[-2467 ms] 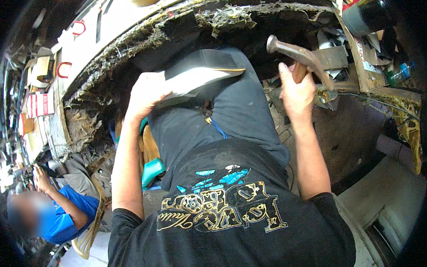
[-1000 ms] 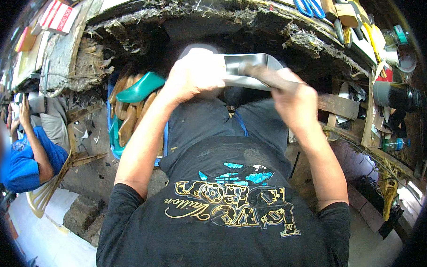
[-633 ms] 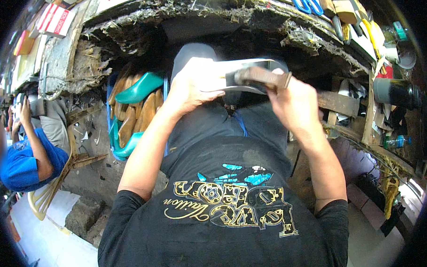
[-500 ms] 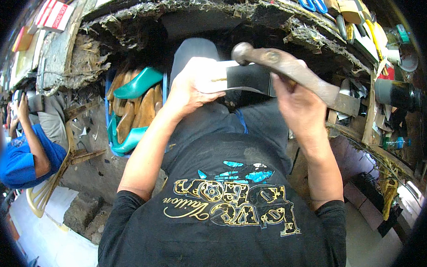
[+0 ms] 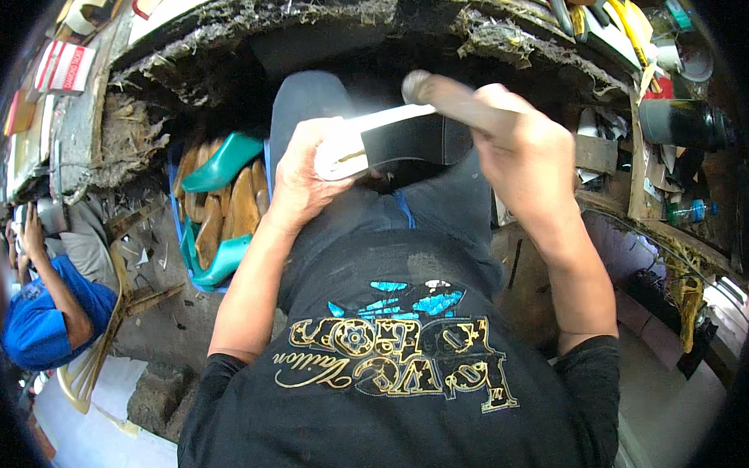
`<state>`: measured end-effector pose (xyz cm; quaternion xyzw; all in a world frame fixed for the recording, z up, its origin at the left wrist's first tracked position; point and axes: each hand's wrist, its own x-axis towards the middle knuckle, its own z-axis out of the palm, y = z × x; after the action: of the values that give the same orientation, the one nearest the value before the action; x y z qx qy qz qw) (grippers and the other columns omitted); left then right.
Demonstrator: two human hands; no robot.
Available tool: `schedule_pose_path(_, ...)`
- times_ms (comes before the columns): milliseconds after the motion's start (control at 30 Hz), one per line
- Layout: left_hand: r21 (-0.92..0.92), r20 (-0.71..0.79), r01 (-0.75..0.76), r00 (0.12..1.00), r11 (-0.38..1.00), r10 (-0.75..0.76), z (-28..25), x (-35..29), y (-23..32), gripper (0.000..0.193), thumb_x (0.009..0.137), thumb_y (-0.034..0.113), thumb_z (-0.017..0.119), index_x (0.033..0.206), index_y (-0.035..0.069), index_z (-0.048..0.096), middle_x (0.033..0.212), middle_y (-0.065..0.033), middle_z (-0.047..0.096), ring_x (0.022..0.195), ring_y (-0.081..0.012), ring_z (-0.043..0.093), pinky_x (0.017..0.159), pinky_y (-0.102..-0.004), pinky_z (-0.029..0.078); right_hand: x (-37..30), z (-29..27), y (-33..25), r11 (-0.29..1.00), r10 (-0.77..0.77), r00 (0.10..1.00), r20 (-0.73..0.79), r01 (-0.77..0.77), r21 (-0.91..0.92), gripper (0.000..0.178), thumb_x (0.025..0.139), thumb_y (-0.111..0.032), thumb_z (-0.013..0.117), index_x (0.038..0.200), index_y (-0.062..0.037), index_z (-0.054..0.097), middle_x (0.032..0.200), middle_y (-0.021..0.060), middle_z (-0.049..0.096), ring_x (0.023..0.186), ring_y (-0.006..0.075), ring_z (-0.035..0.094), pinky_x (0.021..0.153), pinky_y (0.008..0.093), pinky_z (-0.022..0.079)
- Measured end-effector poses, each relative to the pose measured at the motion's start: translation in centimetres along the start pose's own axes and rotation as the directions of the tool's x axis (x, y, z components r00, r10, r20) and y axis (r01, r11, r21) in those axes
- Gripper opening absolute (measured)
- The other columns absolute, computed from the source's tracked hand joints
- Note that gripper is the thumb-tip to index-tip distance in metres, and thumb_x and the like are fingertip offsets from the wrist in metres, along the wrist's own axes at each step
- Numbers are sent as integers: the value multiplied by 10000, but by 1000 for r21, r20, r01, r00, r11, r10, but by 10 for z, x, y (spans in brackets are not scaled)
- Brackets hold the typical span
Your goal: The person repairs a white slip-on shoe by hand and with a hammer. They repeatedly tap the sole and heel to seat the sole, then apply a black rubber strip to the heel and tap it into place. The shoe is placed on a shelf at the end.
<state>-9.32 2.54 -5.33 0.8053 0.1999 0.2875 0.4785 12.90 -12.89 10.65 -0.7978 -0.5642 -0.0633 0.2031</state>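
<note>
Black-and-white shoe-shaped piece (image 5: 408, 140) at the hammer, upper middle of frame

Piece shows above the dark trousers (image 5: 439, 200), white end to the left, glossy black panel to the right. Left hand (image 5: 300, 172): curled, thumb and fingers gripping the white end. Right hand (image 5: 532, 152): fisted round a rusty brown metal hammer (image 5: 461, 103), handle mostly hidden. Hammer head blurred at the piece's upper edge; can't tell if touching. Step looks like hammering the black part. Next blow would call for a firm left grip, fingers clear.
</note>
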Motion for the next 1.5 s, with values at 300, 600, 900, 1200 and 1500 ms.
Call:
schedule_pose_path(300, 147, 256, -258, 943, 955, 215, -25, 28, 40, 907, 595, 353, 992, 1321, 84, 520, 1313, -191, 605, 1298, -427, 540, 1180, -588, 352, -65, 22, 44, 867, 307, 950, 63, -307, 392, 173, 920, -60, 708, 1091, -55, 684, 885, 172, 720, 726, 288, 720, 654, 348, 559)
schedule_pose_path(600, 192, 789, 60, 584, 980, -190, 86, 126, 74, 833, 775, 558, 769, 1368, 4, 577, 1264, -211, 647, 1201, -344, 627, 1031, -436, 493, -98, 26, 71, 308, 715, 653, 249, -614, 727, 172, 924, -165, 780, 955, -52, 655, 757, -22, 625, 590, 62, 548, 549, 231, 468)
schedule_pose_path(900, -649, 596, 732, 658, 207, -460, 44, 120, 13, 410, 990, 479, 683, 1189, 121, 657, 1150, -94, 707, 1098, -204, 667, 991, -397, 531, -102, 60, 96, 328, 611, 638, 468, -742, 585, 295, 871, -261, 833, 932, -38, 650, 685, -22, 590, 510, 65, 510, 463, 255, 441)
schedule_pose_path(1200, -880, 394, 475, 764, 31, -510, 63, 107, 0, 547, 955, 558, 673, 1127, 42, 623, 997, -187, 714, 973, -359, 718, 884, -538, 591, -27, -2, 56, 292, 745, 667, 8, -336, 895, 168, 943, -190, 778, 926, -68, 664, 655, -28, 590, 521, 60, 518, 483, 240, 412)
schedule_pose_path(1500, -855, 385, 511, 741, 90, -551, 69, 110, 16, 614, 982, 669, 549, 1007, 58, 604, 876, -136, 683, 848, -315, 708, 806, -497, 603, -15, 36, 77, 494, 548, 785, 290, -583, 645, 157, 937, -150, 716, 963, 2, 742, 795, 41, 722, 731, 157, 684, 717, 308, 561)
